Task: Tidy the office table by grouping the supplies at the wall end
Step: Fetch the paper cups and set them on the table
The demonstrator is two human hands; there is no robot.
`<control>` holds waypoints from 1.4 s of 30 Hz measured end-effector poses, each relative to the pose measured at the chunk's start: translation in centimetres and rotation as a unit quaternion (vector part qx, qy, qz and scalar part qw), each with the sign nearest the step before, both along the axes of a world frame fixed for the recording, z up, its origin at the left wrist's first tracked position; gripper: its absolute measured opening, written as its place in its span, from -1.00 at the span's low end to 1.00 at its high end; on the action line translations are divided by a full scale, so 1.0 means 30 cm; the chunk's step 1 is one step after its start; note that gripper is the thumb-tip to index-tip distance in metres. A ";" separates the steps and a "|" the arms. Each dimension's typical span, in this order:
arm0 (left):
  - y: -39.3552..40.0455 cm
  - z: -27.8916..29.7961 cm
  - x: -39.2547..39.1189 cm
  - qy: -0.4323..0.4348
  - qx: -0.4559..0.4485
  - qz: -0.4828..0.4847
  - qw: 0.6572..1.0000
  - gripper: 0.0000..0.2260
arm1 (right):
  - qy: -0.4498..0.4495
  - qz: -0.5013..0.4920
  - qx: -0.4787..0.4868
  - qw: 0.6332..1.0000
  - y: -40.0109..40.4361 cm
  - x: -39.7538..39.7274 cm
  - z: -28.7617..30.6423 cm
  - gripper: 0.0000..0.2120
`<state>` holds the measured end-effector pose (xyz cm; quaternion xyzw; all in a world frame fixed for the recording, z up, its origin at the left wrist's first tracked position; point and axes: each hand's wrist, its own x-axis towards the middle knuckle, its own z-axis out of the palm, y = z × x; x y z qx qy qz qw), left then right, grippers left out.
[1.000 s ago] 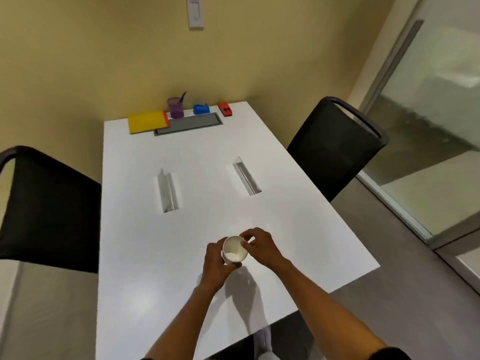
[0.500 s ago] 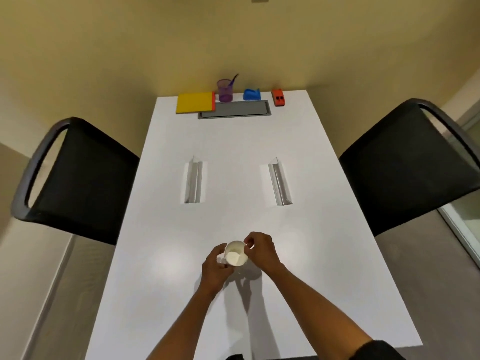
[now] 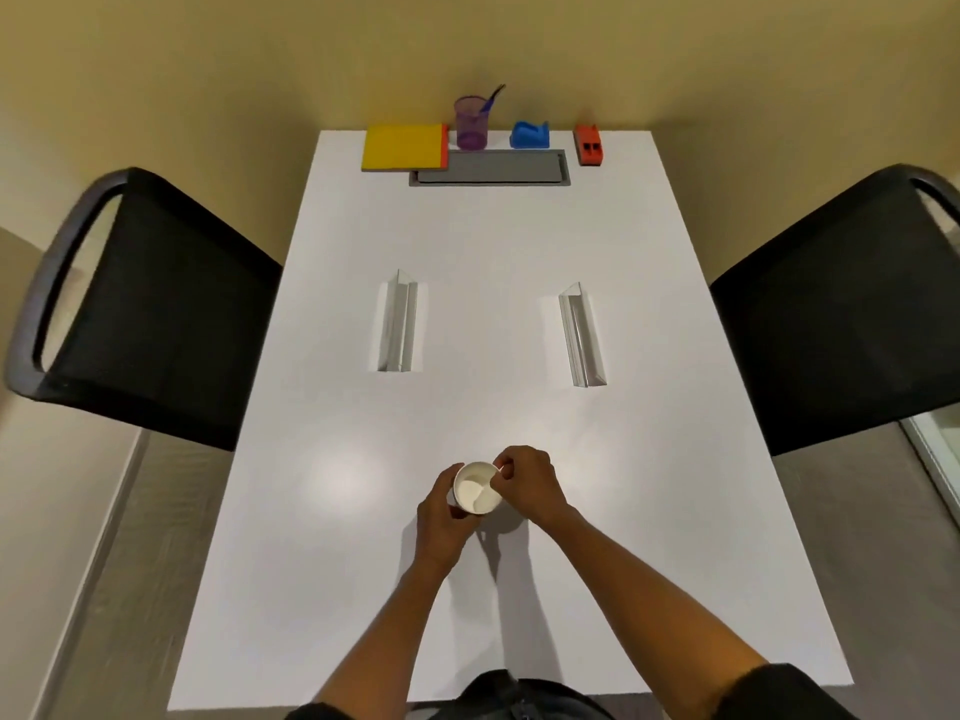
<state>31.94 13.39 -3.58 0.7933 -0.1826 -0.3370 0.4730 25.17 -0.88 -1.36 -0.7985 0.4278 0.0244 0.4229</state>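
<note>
Both hands hold a white cup above the near table: left hand curled round its side, right hand pinching its rim. Supplies line the wall end.

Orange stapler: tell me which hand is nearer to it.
Right. The right hand pinches the white cup's rim on the stapler's side of the table; the left hand grips the cup from the opposite side. Both are far from it, at the near end.
</note>
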 end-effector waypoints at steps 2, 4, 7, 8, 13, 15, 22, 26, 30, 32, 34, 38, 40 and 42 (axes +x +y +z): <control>0.002 -0.019 0.006 -0.002 -0.001 0.004 1.000 -0.44 | 0.005 0.001 0.005 1.000 0.001 0.006 0.000 -0.83; 0.001 -0.027 0.007 -0.007 0.003 0.000 1.000 -0.43 | 0.007 0.003 0.010 1.000 0.002 0.010 0.006 -0.80; 0.000 -0.034 0.010 -0.011 0.001 -0.008 1.000 -0.44 | 0.014 0.012 0.021 1.000 -0.003 0.007 0.017 -0.77; -0.002 -0.036 0.012 -0.013 0.002 -0.014 1.000 -0.44 | 0.016 0.014 0.025 0.999 -0.007 0.005 0.022 -0.76; -0.019 -0.017 0.023 -0.009 0.044 -0.039 0.998 -0.38 | -0.006 0.020 0.035 0.999 -0.054 0.005 0.077 -0.78; -0.028 -0.007 0.029 -0.020 0.072 -0.072 0.995 -0.28 | -0.031 0.011 0.037 0.999 -0.086 0.011 0.121 -0.81; -0.028 0.036 0.122 -0.078 0.159 -0.056 0.983 -0.32 | -0.095 -0.093 -0.001 0.991 -0.234 -0.027 0.193 -0.87; -0.112 0.085 0.188 -0.110 0.114 0.032 0.987 -0.47 | -0.077 -0.163 0.001 0.984 -0.261 -0.125 0.143 -0.85; -0.208 0.121 0.205 -0.098 0.060 0.019 0.993 -0.57 | -0.034 -0.211 0.029 0.976 -0.237 -0.245 0.054 -0.84; -0.241 0.140 0.188 -0.090 0.037 0.008 0.995 -0.62 | -0.030 -0.230 0.044 0.972 -0.222 -0.281 0.031 -0.84; -0.278 0.152 0.152 -0.098 0.018 -0.012 0.995 -0.64 | -0.035 -0.250 0.060 0.966 -0.215 -0.313 0.016 -0.84; -0.346 0.173 0.060 -0.118 -0.014 -0.063 0.991 -0.65 | -0.057 -0.267 0.074 0.959 -0.213 -0.355 -0.004 -0.85; -0.376 0.173 0.012 -0.103 -0.017 -0.087 0.991 -0.64 | -0.076 -0.283 0.098 0.951 -0.214 -0.376 -0.026 -0.84; -0.398 0.167 -0.033 -0.084 -0.009 -0.109 0.990 -0.61 | -0.087 -0.298 0.111 0.944 -0.220 -0.407 -0.060 -0.81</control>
